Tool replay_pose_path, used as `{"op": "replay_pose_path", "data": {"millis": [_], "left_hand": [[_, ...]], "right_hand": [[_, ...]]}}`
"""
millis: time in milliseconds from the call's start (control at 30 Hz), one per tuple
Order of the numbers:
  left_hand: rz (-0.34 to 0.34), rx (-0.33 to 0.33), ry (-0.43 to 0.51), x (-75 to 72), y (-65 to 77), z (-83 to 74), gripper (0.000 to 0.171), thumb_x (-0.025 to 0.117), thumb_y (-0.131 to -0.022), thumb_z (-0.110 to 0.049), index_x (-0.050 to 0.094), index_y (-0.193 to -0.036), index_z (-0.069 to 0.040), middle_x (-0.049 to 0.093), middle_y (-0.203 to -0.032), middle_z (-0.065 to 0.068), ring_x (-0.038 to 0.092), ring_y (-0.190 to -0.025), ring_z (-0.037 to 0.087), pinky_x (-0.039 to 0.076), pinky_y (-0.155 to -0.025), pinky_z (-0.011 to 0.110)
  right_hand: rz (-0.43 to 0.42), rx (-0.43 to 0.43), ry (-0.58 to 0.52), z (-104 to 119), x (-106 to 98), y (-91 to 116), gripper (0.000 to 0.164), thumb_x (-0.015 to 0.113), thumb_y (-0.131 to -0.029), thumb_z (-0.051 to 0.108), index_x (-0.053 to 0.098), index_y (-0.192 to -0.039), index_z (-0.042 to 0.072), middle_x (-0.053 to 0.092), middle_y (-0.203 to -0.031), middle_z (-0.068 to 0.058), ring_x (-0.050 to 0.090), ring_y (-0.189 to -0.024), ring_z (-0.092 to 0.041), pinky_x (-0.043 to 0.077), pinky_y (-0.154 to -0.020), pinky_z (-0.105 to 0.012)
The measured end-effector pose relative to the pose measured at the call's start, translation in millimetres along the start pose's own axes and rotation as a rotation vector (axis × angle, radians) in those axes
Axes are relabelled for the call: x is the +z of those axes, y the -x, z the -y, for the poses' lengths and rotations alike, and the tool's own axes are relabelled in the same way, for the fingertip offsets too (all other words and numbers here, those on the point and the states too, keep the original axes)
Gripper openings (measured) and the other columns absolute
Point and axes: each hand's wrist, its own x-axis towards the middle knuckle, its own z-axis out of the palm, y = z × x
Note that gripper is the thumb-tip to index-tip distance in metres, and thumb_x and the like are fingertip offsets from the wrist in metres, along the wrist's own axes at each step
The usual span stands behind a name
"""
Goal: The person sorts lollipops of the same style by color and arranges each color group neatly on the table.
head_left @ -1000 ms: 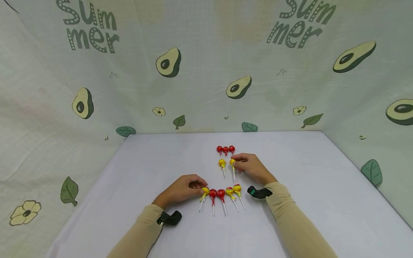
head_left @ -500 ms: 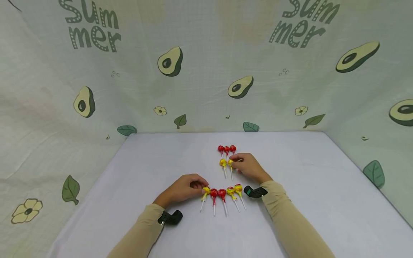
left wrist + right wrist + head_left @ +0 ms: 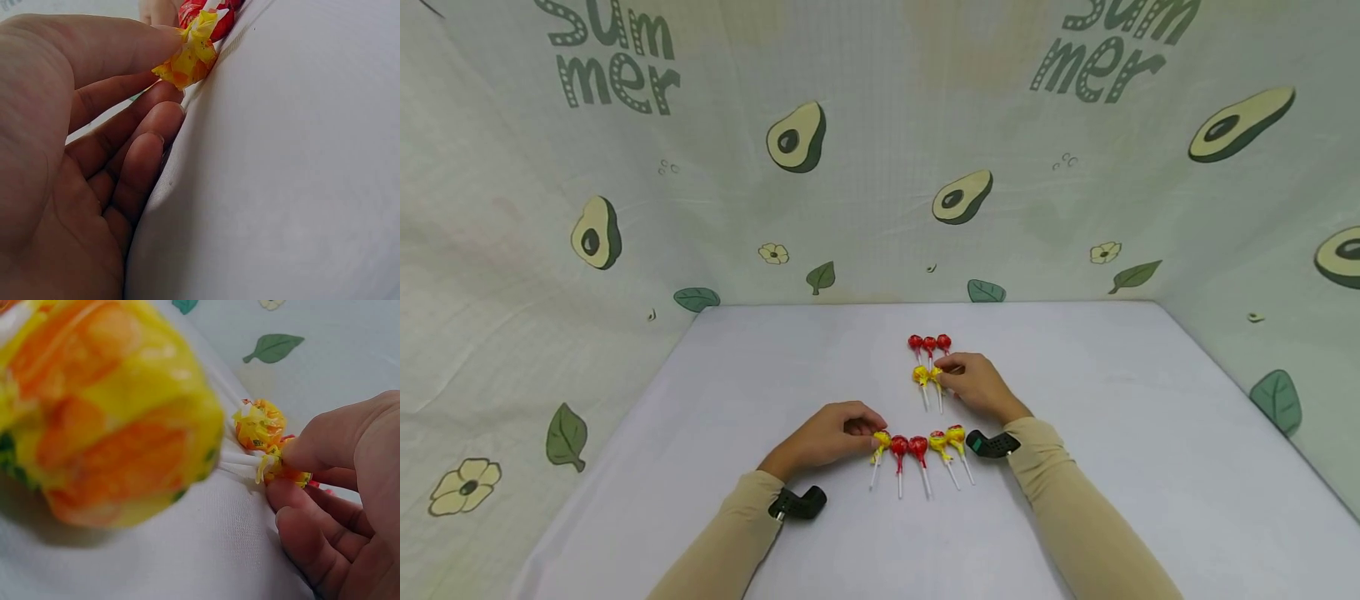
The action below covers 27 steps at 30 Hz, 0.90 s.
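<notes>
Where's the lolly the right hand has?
In the head view, this lolly is just right of centre, in the right hand, beside another yellow lolly.

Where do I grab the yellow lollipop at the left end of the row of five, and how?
I'd pinch the yellow lollipop by its wrapped head, coming from the left. The head is round and wider than the thin stick, and a red lollipop sits close on its right. The left hand pinches it from the left.

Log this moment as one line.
Left hand: pinches leftmost near yellow lollipop | Right hand: pinches rightmost far yellow lollipop | Far red lollipops: three
</notes>
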Motion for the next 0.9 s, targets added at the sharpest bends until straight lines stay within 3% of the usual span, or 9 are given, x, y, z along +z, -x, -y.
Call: {"op": "replay_pose_path", "data": {"millis": [467,900], "left_hand": [[-0.004,0.005,0.013,0.9,1.5,-2.0,0.021,0.076,-0.090,-0.020,0.072,-0.111,-0.022,0.065,-0.095,-0.008,0.059,-0.086,0.013,0.049,-0.076,0.027],[-0.007,-0.002,0.005,3.1,1.0,-2.3,0.020,0.075,-0.091,-0.021,0.072,-0.111,-0.024,0.065,-0.095,-0.008,0.059,-0.086,0.013,0.049,-0.076,0.027]], "right_hand": [[-0.021,-0.041,0.026,-0.9,0.6,2.8,0.029,0.068,-0.093,0.017,0.071,-0.120,0.005,0.069,-0.113,-0.008,0.062,-0.097,-0.023,0.053,-0.073,-0.031],[0.002,-0.022,-0.007,-3.2,-1.3,5.0,0.029,0.070,-0.094,0.019,0.070,-0.120,0.007,0.068,-0.112,-0.008,0.061,-0.091,-0.022,0.054,-0.068,-0.031]]}}
